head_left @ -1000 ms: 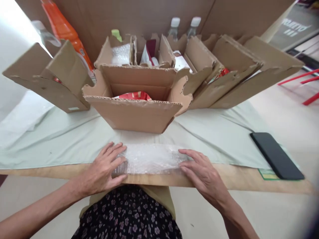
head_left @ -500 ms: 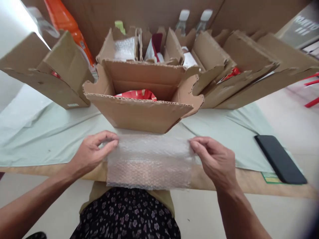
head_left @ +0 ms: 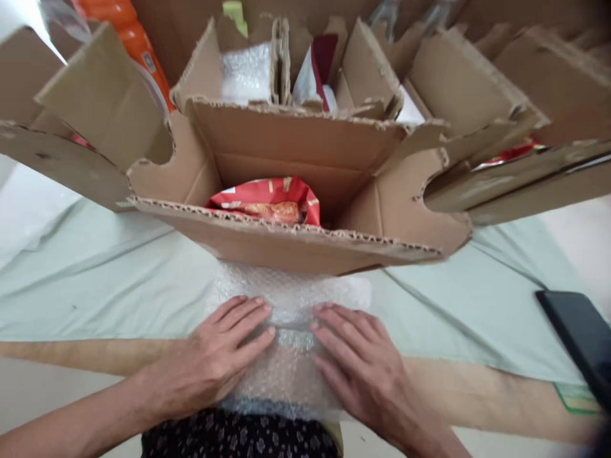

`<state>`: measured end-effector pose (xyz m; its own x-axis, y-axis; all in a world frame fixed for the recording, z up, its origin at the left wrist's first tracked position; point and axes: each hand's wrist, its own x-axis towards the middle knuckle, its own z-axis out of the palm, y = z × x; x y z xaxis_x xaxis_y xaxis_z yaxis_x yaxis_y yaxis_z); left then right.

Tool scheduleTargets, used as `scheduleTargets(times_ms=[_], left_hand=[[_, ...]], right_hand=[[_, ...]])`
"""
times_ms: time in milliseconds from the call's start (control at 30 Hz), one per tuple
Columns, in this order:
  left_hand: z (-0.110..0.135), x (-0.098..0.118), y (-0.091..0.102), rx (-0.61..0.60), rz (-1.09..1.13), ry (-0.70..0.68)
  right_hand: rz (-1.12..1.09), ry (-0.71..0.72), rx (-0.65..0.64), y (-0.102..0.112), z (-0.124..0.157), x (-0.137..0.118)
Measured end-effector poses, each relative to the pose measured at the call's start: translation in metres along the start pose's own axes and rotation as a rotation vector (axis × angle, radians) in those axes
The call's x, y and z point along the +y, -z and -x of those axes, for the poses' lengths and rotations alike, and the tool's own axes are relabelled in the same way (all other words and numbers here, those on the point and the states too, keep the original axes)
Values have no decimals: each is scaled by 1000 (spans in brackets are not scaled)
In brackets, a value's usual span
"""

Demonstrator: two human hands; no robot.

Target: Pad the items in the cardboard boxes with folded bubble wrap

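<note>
A sheet of clear bubble wrap (head_left: 293, 366) lies at the table's front edge, its near end hanging over toward my lap. My left hand (head_left: 224, 350) rests flat on its left side, fingers stretched out and pointing right. On the right side, my right hand (head_left: 356, 356) presses down with its fingers spread. Just beyond the sheet stands an open cardboard box (head_left: 296, 245), and the far end of the bubble wrap reaches its base. Inside that box sits a red snack packet (head_left: 277, 202).
More open cardboard boxes stand behind and at both sides, one holding folded bubble wrap (head_left: 245, 73). An orange bottle (head_left: 126, 38) is at the back left. A black phone (head_left: 580, 340) lies at the right on the pale green cloth (head_left: 453, 305).
Both hands have let go of the sheet's far corners and moved inward, now lying flat on it. The bubble wrap has come down onto the table. My view has moved closer to the boxes.
</note>
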<state>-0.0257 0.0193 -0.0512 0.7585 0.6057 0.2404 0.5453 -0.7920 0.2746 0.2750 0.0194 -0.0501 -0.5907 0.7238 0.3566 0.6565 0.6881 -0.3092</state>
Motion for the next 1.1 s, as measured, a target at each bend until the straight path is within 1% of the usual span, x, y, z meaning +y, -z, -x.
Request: scheduleTargets(times_ms=[67, 167, 233, 333, 400, 467, 533, 667, 700, 800, 900, 1000, 1100], left_hand=[[-1, -7, -6, -61, -35, 34], [-1, -17, -9, -66, -93, 54], [2, -20, -13, -47, -126, 51], [9, -22, -26, 7, -150, 54], [14, -23, -35, 19, -154, 65], [16, -23, -39, 34, -148, 72], [13, -23, -34, 28, -133, 69], [4, -22, -14, -109, -79, 61], [4, -22, -11, -122, -57, 60], [7, -18, -7, -100, -6, 80], [12, -7, -5, -70, -30, 115], [16, 2, -1, -101, -43, 103], [20, 5, 6, -139, -9, 96]], right_hand=[[100, 33, -77, -7, 2, 10], [265, 24, -108, -13, 14, 31], [323, 7, -112, -14, 23, 41], [330, -9, -124, -14, 33, 45], [300, -24, -140, -15, 37, 45], [266, -41, -135, -16, 37, 45], [252, -44, -114, -16, 35, 46], [222, -48, -101, -14, 26, 46], [200, -53, -96, -12, 25, 44], [126, -89, -43, -3, 28, 31], [96, -113, 17, 3, 33, 13], [130, -107, -45, 2, 39, -1], [149, -109, -105, 0, 49, -7]])
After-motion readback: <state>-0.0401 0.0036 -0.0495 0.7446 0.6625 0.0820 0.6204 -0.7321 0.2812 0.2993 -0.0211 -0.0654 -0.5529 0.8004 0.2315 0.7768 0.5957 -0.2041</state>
